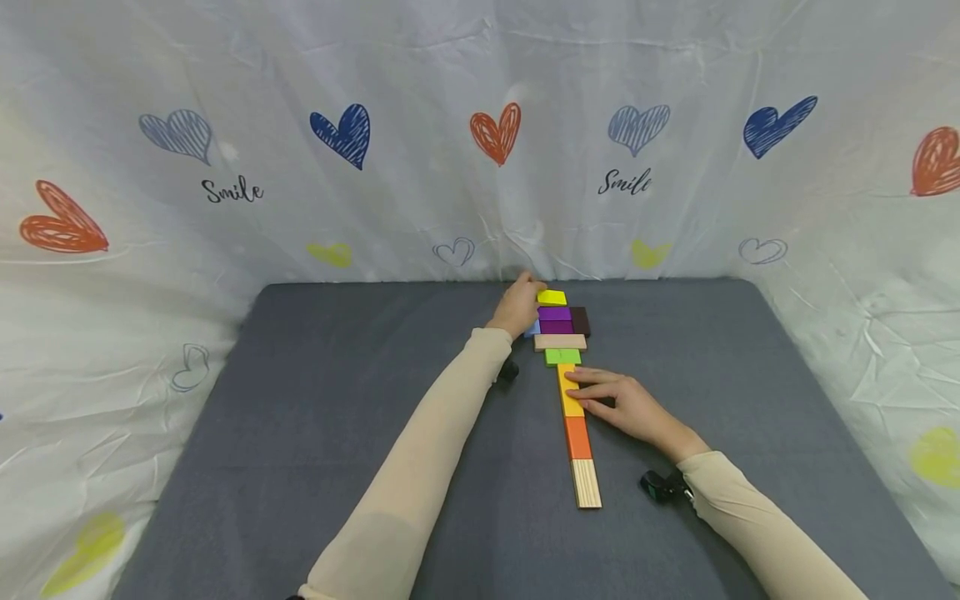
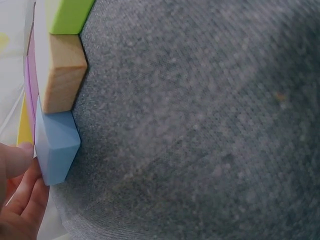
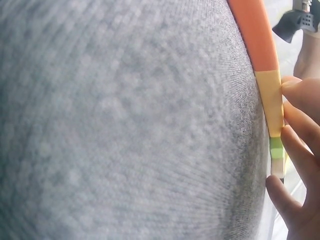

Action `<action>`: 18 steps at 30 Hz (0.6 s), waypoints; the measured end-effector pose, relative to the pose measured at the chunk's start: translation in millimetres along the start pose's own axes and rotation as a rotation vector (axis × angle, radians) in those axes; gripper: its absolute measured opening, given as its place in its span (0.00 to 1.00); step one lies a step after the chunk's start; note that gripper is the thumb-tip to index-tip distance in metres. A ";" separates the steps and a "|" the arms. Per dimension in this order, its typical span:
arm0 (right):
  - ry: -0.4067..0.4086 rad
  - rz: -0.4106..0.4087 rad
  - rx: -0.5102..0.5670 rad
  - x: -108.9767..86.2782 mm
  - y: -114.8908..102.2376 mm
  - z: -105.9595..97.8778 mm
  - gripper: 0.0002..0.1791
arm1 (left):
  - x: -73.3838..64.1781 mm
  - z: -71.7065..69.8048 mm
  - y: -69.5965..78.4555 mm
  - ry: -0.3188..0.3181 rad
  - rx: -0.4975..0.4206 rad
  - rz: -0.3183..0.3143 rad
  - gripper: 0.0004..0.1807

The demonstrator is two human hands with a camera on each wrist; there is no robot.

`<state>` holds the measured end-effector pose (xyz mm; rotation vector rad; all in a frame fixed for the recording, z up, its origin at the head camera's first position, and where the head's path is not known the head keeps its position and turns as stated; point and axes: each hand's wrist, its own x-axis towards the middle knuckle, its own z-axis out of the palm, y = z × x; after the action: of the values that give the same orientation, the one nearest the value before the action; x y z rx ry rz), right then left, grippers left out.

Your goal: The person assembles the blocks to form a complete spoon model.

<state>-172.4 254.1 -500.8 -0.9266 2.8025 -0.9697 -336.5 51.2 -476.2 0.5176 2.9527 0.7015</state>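
Note:
At the top of a flat row of coloured blocks, my left hand pinches the left end of a bright yellow block. In the left wrist view its thumb meets that yellow block, close by a light blue block. Lower down, my right hand reaches in from the right. Its spread, extended fingers rest along a yellow-orange block. Directly below it lies an orange block, then a striped pale wood piece.
Two purple blocks lie beside a dark brown block. Beneath them are a plain wood block and green blocks. Dark grey cloth covers the table, backed by a white heart-printed curtain.

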 end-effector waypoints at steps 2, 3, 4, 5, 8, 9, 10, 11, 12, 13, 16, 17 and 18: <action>-0.001 0.000 0.000 0.3 0.1 0.1 0.17 | 0.8 0.8 0.0 -0.012 -0.012 -0.006 0.22; -0.002 0.001 0.002 0.3 0.0 0.2 0.17 | 1.0 1.3 -0.1 -0.017 -0.017 -0.010 0.22; -0.002 0.004 0.003 0.3 -0.1 0.2 0.17 | 1.3 1.8 0.0 -0.019 -0.018 -0.012 0.22; -0.003 0.007 0.003 0.3 0.0 0.4 0.17 | 1.5 2.3 0.1 -0.022 -0.021 -0.012 0.22; -0.005 0.013 0.005 0.1 0.8 1.0 0.17 | 1.2 3.5 0.5 -0.031 -0.033 -0.007 0.23; -0.005 0.014 0.005 0.1 1.2 1.2 0.17 | 1.1 3.7 0.6 -0.034 -0.038 -0.006 0.23; -0.007 0.016 0.003 0.0 1.6 1.4 0.17 | 0.8 3.9 0.8 -0.038 -0.040 -0.006 0.23; -0.009 0.018 0.003 0.0 2.0 1.6 0.17 | 0.6 4.2 0.7 -0.042 -0.047 -0.007 0.23; -0.009 0.019 0.004 -0.1 2.3 1.6 0.17 | 0.5 4.4 0.8 -0.045 -0.053 -0.010 0.23; -0.010 0.021 0.004 -0.1 2.5 1.7 0.17 | 0.5 4.4 0.8 -0.046 -0.054 -0.011 0.23; -0.010 0.023 0.006 -0.2 2.8 1.5 0.17 | 0.1 4.5 0.8 -0.050 -0.057 -0.015 0.23; -0.009 0.023 0.006 -0.3 2.7 1.4 0.17 | 0.1 4.5 0.9 -0.050 -0.059 -0.013 0.23; -0.008 0.023 0.006 -0.3 2.6 1.4 0.17 | -0.1 4.4 0.8 -0.051 -0.060 -0.013 0.23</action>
<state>-173.2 255.1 -503.5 -0.8936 2.7953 -0.9687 -335.5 53.7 -479.8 0.5039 2.8757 0.7606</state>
